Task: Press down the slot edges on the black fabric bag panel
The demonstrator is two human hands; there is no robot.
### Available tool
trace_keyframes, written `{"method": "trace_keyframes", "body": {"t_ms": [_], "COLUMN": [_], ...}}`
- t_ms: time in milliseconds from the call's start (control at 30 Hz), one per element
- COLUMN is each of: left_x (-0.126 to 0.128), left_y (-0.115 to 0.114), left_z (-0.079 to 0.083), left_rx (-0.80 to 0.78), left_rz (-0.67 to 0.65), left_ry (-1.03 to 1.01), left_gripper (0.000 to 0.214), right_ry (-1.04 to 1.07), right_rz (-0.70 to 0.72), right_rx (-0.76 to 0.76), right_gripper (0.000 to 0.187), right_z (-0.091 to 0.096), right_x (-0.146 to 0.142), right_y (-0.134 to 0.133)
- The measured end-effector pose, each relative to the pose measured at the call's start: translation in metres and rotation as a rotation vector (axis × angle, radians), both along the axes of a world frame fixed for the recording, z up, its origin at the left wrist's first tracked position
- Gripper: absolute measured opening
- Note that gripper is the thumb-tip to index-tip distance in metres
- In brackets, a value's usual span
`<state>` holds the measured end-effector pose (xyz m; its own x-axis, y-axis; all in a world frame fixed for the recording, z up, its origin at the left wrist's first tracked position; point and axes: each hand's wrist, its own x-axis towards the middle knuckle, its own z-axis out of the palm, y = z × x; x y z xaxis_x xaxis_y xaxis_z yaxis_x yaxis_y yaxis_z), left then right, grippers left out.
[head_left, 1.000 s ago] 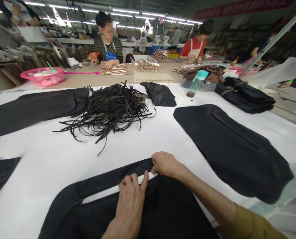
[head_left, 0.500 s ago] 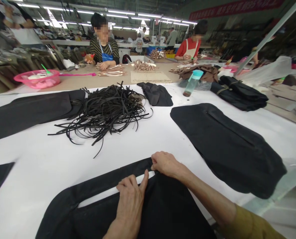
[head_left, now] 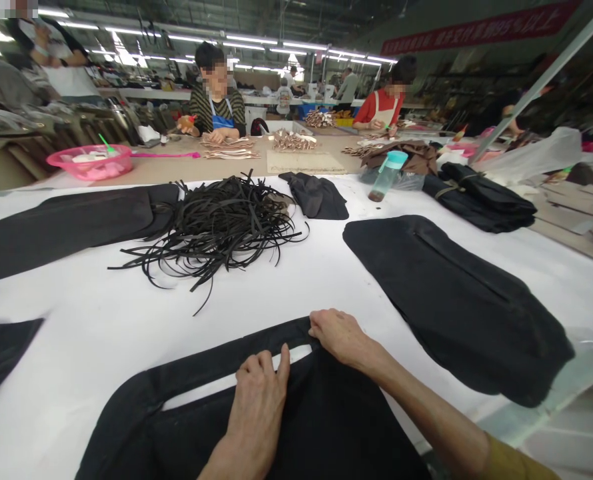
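Observation:
A black fabric panel (head_left: pixel 346 413) with rounded corners lies in front of me, and a long narrow slot (head_left: pixel 201 391) in it shows the white tabletop beneath. My left hand (head_left: pixel 259 397) rests at the slot's lower edge, its fingers curled on the fabric and the thumb pointing along the opening. At the slot's right end, my right hand (head_left: pixel 339 337) is closed on the panel's upper edge; its fingertips are partly hidden. Beyond both hands sits a tangled heap of thin black strips (head_left: pixel 226 227).
Another slotted black panel (head_left: pixel 456 300) lies to the right, with a folded black bundle (head_left: pixel 479 197) behind it. A turquoise-lidded bottle (head_left: pixel 387 177) stands at the back. Flat black pieces (head_left: pixel 76 217) are at left, near a pink basket (head_left: pixel 91 163). Co-workers sit across the table.
The view has shifted slightly, so the scene sits a little lower and further right. My left thumb has moved slightly left along the slot; my right hand keeps its hold at the slot's end.

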<state>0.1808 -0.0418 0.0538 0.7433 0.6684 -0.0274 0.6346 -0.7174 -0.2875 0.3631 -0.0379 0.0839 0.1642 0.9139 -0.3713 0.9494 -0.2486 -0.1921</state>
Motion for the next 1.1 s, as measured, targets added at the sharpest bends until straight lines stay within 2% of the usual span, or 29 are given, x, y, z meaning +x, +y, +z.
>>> {"method": "trace_keyframes", "body": {"t_ms": [100, 233, 433, 533, 633, 733, 800, 867, 1000, 1100], "left_x": [0.000, -0.006, -0.026, -0.042, -0.065, -0.095, -0.113, -0.129, -0.148, -0.155], "left_y": [-0.002, -0.001, 0.002, 0.003, 0.004, 0.002, 0.000, -0.002, -0.004, -0.001], "left_z": [-0.003, -0.008, -0.012, -0.014, -0.018, -0.018, -0.018, -0.018, -0.020, -0.019], "left_rx": [0.021, -0.017, -0.020, -0.002, 0.031, 0.069, 0.090, 0.100, 0.097, 0.050], "left_rz": [0.010, 0.006, 0.005, 0.038, 0.083, 0.129, 0.184, 0.250, 0.345, 0.296], "left_ry": [-0.017, -0.044, -0.167, -0.177, -0.155, -0.134, -0.107, -0.079, -0.084, -0.151], "left_gripper": [0.058, 0.054, 0.038, 0.029, 0.029, 0.038, 0.043, 0.045, 0.054, 0.051], "right_ry": [-0.012, -0.048, -0.125, -0.142, -0.179, -0.200, -0.163, -0.076, 0.173, 0.211], "right_rz": [-0.012, -0.047, -0.062, -0.050, -0.058, 0.058, 0.178, 0.238, 0.183, 0.160], "right_rx": [0.014, -0.050, -0.094, -0.097, -0.067, 0.057, 0.157, 0.203, 0.143, 0.151], "right_gripper": [0.017, 0.027, 0.027, 0.022, 0.021, 0.013, 0.020, 0.027, 0.024, 0.016], "right_z": [-0.002, -0.010, -0.009, -0.008, -0.013, -0.020, -0.022, -0.021, -0.010, -0.004], "right_x": [-0.008, -0.016, -0.005, -0.001, 0.000, 0.000, 0.001, 0.001, -0.005, -0.009], "right_y": [0.002, 0.012, 0.013, 0.012, 0.009, 0.007, 0.006, 0.007, 0.007, 0.007]}}
